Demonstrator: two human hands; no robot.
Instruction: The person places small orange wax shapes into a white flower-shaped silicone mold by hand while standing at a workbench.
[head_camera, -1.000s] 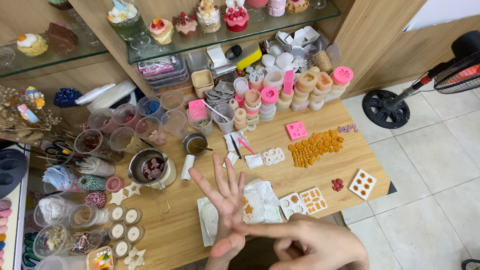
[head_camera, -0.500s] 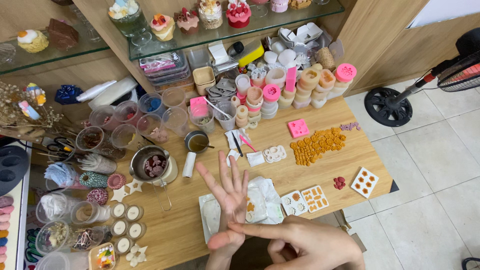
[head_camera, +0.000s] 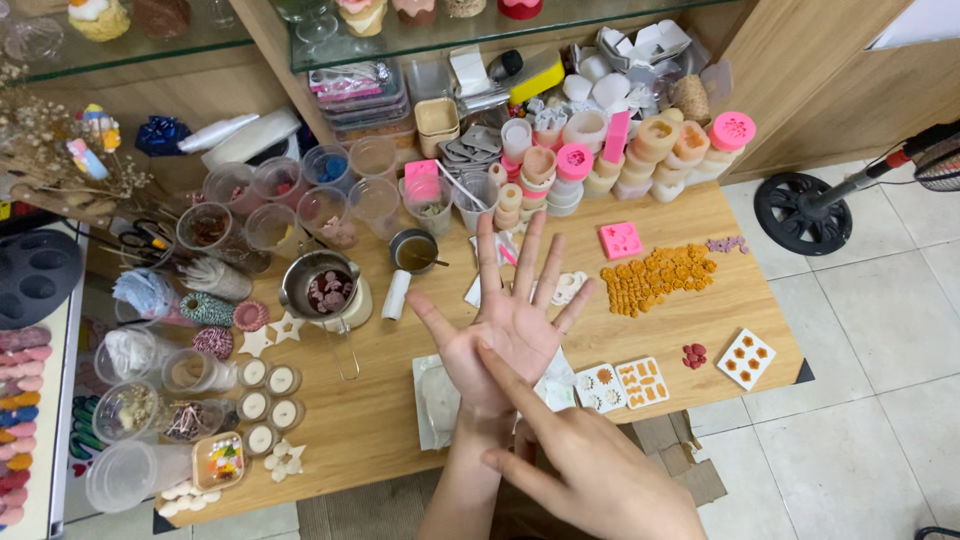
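Head cam looks down on a wooden table crammed with candle-making stuff. Far side has a big stack of round silicone moulds in pink, white and tan, with clear plastic cups to the left of it. A small metal melting pot sits left of centre, an orange pile of little wax shapes to the right.

Left hand is held up flat over the table, palm up, fingers fanned wide, gripping nothing. Right hand is near the bottom edge, index finger out and touching the left palm, other fingers loosely curled, also empty.

Closest thing under the hands is a clear flat mould sheet at the near edge. Looks light and floppy, probably a bit slick, so I'd lift it by an edge.
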